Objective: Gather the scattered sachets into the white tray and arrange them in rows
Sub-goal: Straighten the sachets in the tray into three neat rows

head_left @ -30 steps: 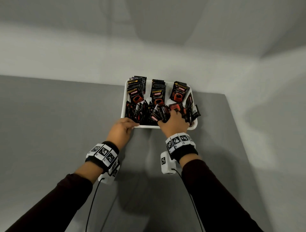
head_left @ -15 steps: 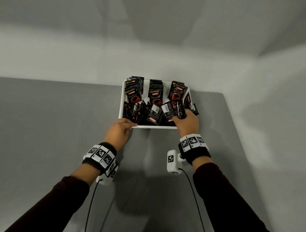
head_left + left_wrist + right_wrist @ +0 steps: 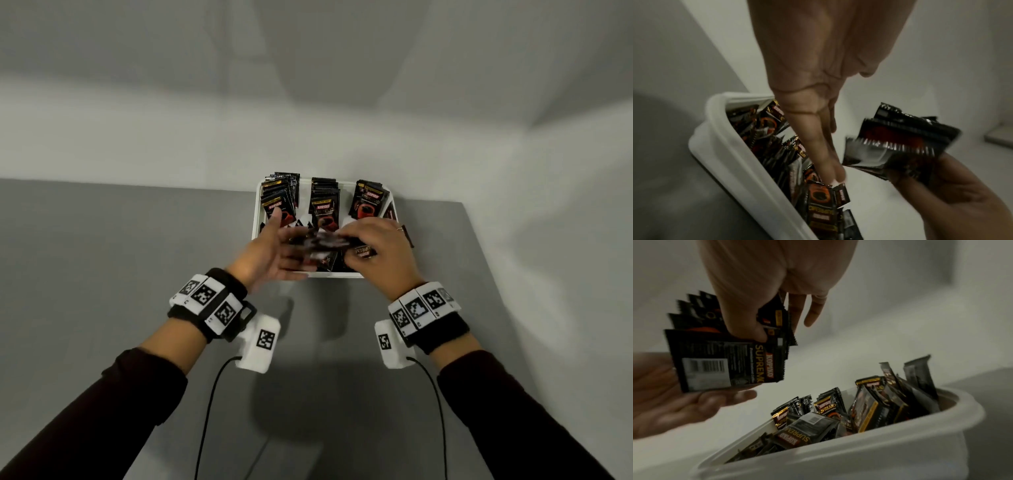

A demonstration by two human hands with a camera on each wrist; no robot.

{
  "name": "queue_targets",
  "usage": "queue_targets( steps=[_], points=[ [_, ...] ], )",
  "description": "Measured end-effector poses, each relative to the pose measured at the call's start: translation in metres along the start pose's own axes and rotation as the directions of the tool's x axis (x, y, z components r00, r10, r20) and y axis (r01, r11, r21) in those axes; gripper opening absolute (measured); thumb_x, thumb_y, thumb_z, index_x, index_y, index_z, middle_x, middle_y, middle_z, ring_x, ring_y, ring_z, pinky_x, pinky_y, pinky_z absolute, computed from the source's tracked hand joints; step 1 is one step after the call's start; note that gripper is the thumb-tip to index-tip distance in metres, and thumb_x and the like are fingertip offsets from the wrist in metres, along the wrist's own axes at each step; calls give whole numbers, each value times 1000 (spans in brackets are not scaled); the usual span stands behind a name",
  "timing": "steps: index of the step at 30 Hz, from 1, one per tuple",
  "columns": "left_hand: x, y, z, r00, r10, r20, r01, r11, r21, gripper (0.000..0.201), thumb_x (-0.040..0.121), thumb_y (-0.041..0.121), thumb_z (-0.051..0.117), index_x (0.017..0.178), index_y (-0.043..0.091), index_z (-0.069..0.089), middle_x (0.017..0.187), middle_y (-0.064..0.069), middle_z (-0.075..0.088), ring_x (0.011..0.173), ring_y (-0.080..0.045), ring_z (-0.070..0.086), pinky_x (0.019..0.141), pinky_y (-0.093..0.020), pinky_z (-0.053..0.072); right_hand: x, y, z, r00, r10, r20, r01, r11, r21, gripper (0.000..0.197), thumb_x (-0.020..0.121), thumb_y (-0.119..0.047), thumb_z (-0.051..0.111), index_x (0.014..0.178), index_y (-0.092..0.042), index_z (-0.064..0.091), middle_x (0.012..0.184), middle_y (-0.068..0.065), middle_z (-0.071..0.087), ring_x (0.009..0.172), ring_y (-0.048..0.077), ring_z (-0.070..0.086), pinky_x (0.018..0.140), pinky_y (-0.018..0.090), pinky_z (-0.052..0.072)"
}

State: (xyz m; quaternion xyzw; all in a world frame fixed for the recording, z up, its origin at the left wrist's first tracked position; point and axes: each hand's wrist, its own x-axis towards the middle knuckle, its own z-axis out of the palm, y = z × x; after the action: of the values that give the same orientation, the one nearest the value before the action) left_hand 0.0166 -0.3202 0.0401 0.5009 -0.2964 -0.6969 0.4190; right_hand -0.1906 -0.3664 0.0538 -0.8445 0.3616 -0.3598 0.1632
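The white tray [image 3: 255, 222] stands at the table's far edge with three standing rows of black-and-red sachets [image 3: 323, 205] at its back and loose sachets [image 3: 807, 426] jumbled along its front. My right hand [image 3: 373, 250] is raised over the tray's front and pinches a fanned bunch of sachets [image 3: 721, 356] between thumb and fingers. My left hand [image 3: 279, 245] is open, fingers straight, palm turned to the bunch just left of it. Motion blur hides whether that palm touches the bunch. In the left wrist view the left hand's fingers [image 3: 818, 146] point down over the tray rim [image 3: 719, 154].
The grey table [image 3: 137, 274] meets a white wall just behind the tray, and its right edge runs close to the tray. A sachet [image 3: 407, 236] leans out over the tray's right rim. Wrist-camera cables [image 3: 209, 411] trail toward me.
My left hand left the tray's front rim and rose with fingers spread toward the middle. My right hand lifted a bunch of sachets out of the front right of the tray and brought it leftward.
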Motion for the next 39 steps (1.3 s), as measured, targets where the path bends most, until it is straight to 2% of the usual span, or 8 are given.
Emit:
queue_targets(
  steps=[7,12,17,23,28,31,35,39],
  points=[
    [2,-7,13,971,134,199,-133,991,-20,29,88,15,52,115,25,56,109,1,68,97,-9,66,77,-21,54,5,4,5,971,-239,-25,235,966,-105,40,62,9,65,89,-19,76,114,1,66,111,21,42,93,44,39],
    [3,-13,17,962,228,150,-227,974,-25,33,87,2,51,115,20,54,105,2,67,95,-10,66,79,-23,55,-3,-2,16,998,51,33,-57,975,213,58,68,23,46,102,-17,72,134,6,47,126,29,43,105,41,38],
    [11,-9,25,966,241,88,-249,963,97,35,90,-8,45,120,10,48,102,-1,62,90,-10,63,83,-24,53,-8,-10,19,944,234,234,-318,838,442,48,82,7,39,117,-21,58,148,2,33,138,6,28,111,20,28],
    [51,16,59,934,358,11,-321,822,470,43,87,-7,51,128,4,40,112,-6,58,102,-13,56,84,-16,48,24,11,13,829,547,120,-530,699,480,60,88,12,44,141,-5,22,126,0,50,116,10,52,100,17,39],
    [106,45,82,864,502,-33,-374,684,626,44,86,-7,48,128,1,39,113,-13,58,96,-15,54,71,-8,42,74,54,-12,781,621,64,-623,782,12,19,91,-13,53,106,-5,63,95,6,66,92,19,60,65,16,33],
    [138,52,91,862,501,-77,-310,643,701,38,87,-1,49,124,0,42,113,-17,60,98,-25,57,77,-19,44,103,78,-21,707,677,205,-680,730,-69,23,93,-14,50,101,3,62,90,16,60,82,24,54,70,27,37],
    [171,50,99,873,460,-163,-187,623,760,35,85,0,46,120,-2,45,117,-22,56,107,-34,55,92,-40,46,116,98,-27,532,726,435,-846,443,297,15,96,-6,44,102,1,55,81,12,50,74,21,52,79,34,49],
    [194,36,98,909,346,-232,-49,642,765,38,86,0,44,124,-1,41,125,-25,49,113,-36,51,99,-43,42,117,111,-29,491,693,528,-870,420,257,25,97,-7,42,72,-9,47,66,5,44,57,14,45,53,22,42]
  ],
)
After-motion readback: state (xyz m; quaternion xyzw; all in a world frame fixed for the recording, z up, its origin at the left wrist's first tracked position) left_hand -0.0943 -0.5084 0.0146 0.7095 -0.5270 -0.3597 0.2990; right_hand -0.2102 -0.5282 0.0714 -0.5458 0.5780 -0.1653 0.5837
